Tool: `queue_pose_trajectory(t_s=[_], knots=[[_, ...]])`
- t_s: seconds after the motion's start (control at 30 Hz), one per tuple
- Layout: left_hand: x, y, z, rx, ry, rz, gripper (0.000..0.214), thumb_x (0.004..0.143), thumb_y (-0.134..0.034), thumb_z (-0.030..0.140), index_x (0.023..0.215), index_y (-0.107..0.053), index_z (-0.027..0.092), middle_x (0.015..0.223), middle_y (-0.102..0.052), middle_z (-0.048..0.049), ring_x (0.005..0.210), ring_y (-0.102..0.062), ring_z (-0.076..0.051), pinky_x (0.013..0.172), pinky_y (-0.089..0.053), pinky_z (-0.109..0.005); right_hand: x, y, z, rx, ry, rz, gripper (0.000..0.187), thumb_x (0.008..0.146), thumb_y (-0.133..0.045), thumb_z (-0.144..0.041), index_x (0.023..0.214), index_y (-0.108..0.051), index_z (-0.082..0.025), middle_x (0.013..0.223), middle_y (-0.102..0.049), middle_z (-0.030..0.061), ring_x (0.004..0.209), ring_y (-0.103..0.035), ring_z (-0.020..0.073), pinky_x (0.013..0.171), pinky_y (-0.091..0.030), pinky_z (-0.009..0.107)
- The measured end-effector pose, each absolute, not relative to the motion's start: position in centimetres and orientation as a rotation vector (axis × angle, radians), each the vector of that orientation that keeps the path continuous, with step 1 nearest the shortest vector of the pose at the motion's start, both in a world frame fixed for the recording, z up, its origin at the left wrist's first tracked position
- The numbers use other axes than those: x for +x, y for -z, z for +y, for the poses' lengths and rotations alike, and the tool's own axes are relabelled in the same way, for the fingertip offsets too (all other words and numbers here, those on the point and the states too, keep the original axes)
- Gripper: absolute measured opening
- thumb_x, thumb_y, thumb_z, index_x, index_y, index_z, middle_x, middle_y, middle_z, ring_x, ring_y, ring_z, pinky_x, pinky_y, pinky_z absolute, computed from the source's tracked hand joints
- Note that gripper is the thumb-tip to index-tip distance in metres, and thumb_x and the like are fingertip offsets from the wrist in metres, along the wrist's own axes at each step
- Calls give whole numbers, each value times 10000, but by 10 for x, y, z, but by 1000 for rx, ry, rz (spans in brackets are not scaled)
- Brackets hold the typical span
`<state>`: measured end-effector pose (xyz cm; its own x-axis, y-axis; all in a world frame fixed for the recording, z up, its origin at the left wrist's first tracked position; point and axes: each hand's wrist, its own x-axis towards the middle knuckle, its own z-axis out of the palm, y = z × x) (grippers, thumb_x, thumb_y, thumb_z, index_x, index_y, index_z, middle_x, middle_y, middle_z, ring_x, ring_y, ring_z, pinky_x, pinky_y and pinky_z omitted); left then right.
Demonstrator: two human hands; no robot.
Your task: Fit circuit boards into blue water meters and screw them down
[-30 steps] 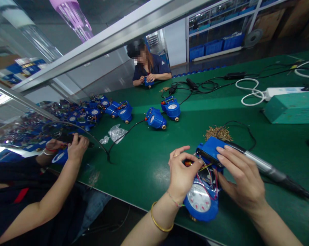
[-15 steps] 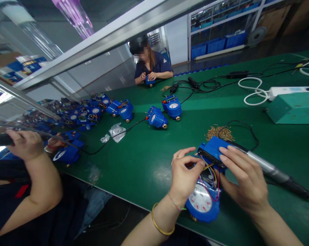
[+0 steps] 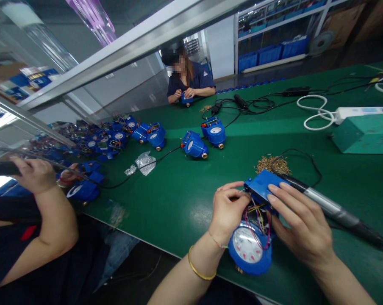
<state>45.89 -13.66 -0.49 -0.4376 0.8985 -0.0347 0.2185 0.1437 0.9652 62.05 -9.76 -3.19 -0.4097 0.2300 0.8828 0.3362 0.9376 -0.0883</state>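
A blue water meter (image 3: 250, 245) with a round white dial lies in front of me at the table's front edge. Its blue cover (image 3: 264, 184) is tilted up on the far side, and thin coloured wires (image 3: 258, 214) run between cover and body. My right hand (image 3: 302, 224) grips the cover, fingers along its top and right edge, thumb underneath. At the cover's left end my left hand (image 3: 228, 209) is closed in a pinch, thumb against forefinger; what sits between the fingertips is hidden. A silver and black electric screwdriver (image 3: 333, 207) lies just beyond my right hand.
A heap of small brass screws (image 3: 272, 164) lies behind the meter. Two more meters (image 3: 194, 145) stand mid-table near a plastic bag (image 3: 145, 163); many are piled at left. A co-worker's arm (image 3: 56, 212) is at left, another person (image 3: 190, 80) sits opposite. A green box (image 3: 363, 134) stands right.
My left thumb and fingers have drawn closer together at the cover's left end. The cover has tipped slightly, showing more of the wires. The co-worker's hand at left has shifted a little right.
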Motion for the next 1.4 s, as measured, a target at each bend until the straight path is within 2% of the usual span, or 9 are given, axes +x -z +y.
queue_pose_trajectory(t_s=[0.1, 0.2, 0.4, 0.53, 0.7, 0.97, 1.1, 1.27, 1.4], knots=[[457, 4, -136, 1119, -1303, 1794, 219, 734, -705, 45, 582, -703, 204, 966, -784, -58, 1123, -663, -238, 1069, -399, -420, 621, 33, -95, -419, 79, -2003, 494, 775, -722, 50, 1248, -592, -16, 1245, -631, 227, 1267, -550, 337, 1059, -463, 437], [454, 1, -138, 1196, -1245, 1821, 199, 779, -691, 82, 617, -695, 198, 1080, -766, -62, 1141, -646, -234, 1043, -412, -409, 621, 34, -92, -435, 22, -1986, 577, 793, -717, 26, 1339, -541, -35, 1263, -620, 230, 1270, -546, 336, 1034, -474, 454], [448, 0, -143, 1311, -1148, 1785, 149, 840, -658, 119, 728, -702, 207, 1099, -754, -47, 1149, -627, -222, 1032, -418, -382, 623, 36, -88, -475, -52, -1970, 575, 826, -697, -12, 1370, -522, -67, 1264, -619, 228, 1244, -567, 329, 1001, -486, 473], [447, 1, -143, 1329, -1133, 1770, 133, 838, -661, 135, 732, -700, 206, 1087, -755, -46, 1121, -636, -226, 1023, -427, -385, 624, 38, -87, -485, -63, -1971, 579, 831, -696, -25, 1378, -516, -84, 1267, -621, 215, 1252, -565, 320, 1005, -486, 463], [450, -5, -144, 1348, -1147, 1829, 152, 815, -675, 124, 695, -690, 216, 1096, -756, -38, 1131, -633, -240, 1060, -406, -434, 626, 42, -87, -509, -137, -1946, 638, 817, -718, -46, 1409, -498, -137, 1300, -613, 179, 1269, -558, 313, 1015, -488, 465], [459, -12, -145, 1308, -1131, 1931, 182, 722, -731, 60, 656, -680, 221, 1034, -769, -22, 1091, -659, -247, 1160, -278, -538, 628, 56, -82, -525, -266, -1847, 707, 774, -775, -93, 1420, -504, -187, 1314, -613, 145, 1252, -573, 331, 1031, -475, 504], [460, -8, -142, 1205, -1182, 1964, 140, 691, -771, 85, 723, -711, 207, 1061, -770, -55, 1092, -674, -260, 1153, -303, -542, 628, 61, -80, -523, -306, -1835, 699, 761, -789, -100, 1403, -521, -170, 1298, -618, 163, 1237, -582, 349, 1020, -480, 521], [458, 2, -139, 1037, -1305, 1684, 75, 735, -749, 127, 686, -750, 183, 1086, -772, -110, 1098, -698, -261, 1053, -458, -438, 628, 60, -79, -532, -309, -1835, 696, 763, -801, -135, 1399, -523, -182, 1302, -619, 155, 1235, -585, 345, 1020, -487, 521], [456, 8, -139, 946, -1344, 1578, 41, 724, -778, 155, 696, -764, 181, 1098, -770, -106, 1097, -700, -266, 1066, -457, -435, 629, 59, -78, -534, -299, -1835, 673, 775, -796, -159, 1392, -530, -191, 1296, -624, 148, 1227, -592, 342, 1018, -491, 522]])
